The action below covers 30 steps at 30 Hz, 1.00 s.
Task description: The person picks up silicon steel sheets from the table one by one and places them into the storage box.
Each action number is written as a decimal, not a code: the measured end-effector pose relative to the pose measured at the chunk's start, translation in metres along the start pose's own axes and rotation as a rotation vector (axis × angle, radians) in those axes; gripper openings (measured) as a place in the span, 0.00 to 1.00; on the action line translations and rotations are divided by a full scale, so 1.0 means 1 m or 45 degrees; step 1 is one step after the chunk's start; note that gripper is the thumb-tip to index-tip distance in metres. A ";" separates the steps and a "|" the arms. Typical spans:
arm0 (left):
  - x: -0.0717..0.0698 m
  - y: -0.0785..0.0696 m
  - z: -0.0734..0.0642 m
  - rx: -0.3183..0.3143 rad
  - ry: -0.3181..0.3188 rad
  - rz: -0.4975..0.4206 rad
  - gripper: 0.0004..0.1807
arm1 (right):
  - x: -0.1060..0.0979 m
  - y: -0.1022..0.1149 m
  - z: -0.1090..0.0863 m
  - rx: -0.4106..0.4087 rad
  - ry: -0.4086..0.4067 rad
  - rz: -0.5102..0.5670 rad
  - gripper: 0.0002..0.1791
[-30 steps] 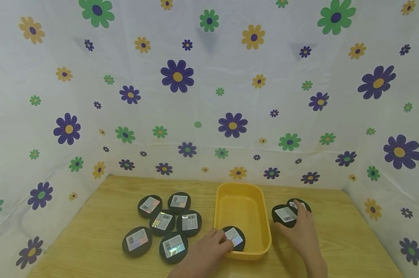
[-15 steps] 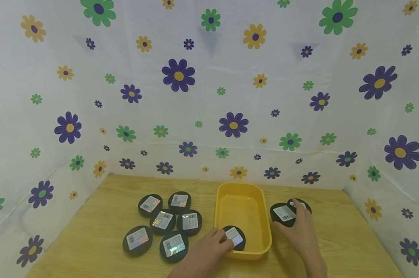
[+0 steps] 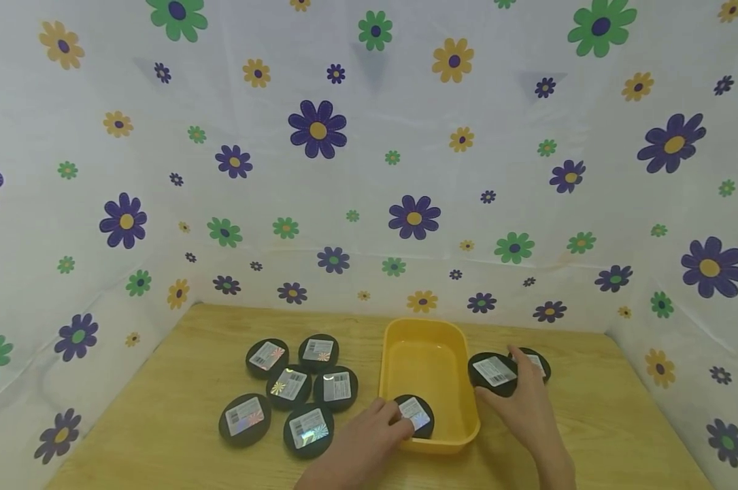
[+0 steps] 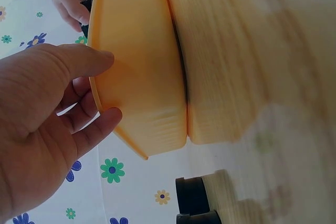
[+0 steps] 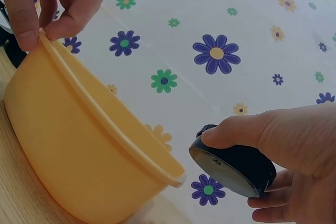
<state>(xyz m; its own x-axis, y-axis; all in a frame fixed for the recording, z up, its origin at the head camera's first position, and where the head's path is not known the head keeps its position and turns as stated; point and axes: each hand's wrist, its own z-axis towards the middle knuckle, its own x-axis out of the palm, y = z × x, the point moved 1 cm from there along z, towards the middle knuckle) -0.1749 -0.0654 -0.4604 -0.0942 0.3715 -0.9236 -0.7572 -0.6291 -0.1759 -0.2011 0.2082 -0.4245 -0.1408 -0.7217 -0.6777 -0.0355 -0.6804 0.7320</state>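
The thumb and fingers of my left hand [image 3: 369, 435] pinch the near left rim of a yellow plastic tub [image 3: 426, 367]; the left wrist view shows the thumb and a finger against the outside wall. Inside the tub, close to those fingers, lies a flat round black jar [image 3: 416, 416] with a barcode label. Just right of the tub, my right hand [image 3: 530, 408] holds a similar black jar [image 5: 231, 169] between thumb and fingers. In the right wrist view that jar is tilted in the air beside the rim, its pale underside showing. Another labelled jar [image 3: 540, 366] sits behind the right hand, partly hidden.
Several black jars with shiny labels lie left of the tub, one of them [image 3: 308, 431] near the left forearm. They rest on a wood-grain table [image 3: 173, 381]. White cloth with printed flowers [image 3: 356, 170] encloses the table at the back and sides.
The right hand has raised its jar and brought it slightly left toward the tub, apart from the jar behind it. The left hand keeps its grip on the rim. The head view tilts slightly.
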 end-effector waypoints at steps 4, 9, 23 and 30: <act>0.001 0.000 0.000 -0.010 0.014 -0.010 0.13 | 0.004 0.007 -0.002 0.024 0.045 0.019 0.54; 0.001 0.000 0.000 -0.036 0.062 -0.038 0.13 | 0.009 0.015 -0.004 -0.005 0.068 0.014 0.54; -0.001 -0.001 0.001 -0.066 0.108 -0.031 0.14 | 0.028 0.027 -0.011 -0.178 0.120 0.040 0.52; -0.002 -0.001 0.001 -0.043 0.081 0.007 0.13 | 0.035 0.032 -0.013 -0.183 0.164 0.052 0.51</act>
<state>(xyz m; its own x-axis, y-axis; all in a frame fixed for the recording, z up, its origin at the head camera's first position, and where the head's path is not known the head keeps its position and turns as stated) -0.1747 -0.0648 -0.4585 -0.0565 0.3243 -0.9443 -0.7346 -0.6540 -0.1807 -0.1948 0.1596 -0.4263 -0.0113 -0.7533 -0.6575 0.1103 -0.6545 0.7480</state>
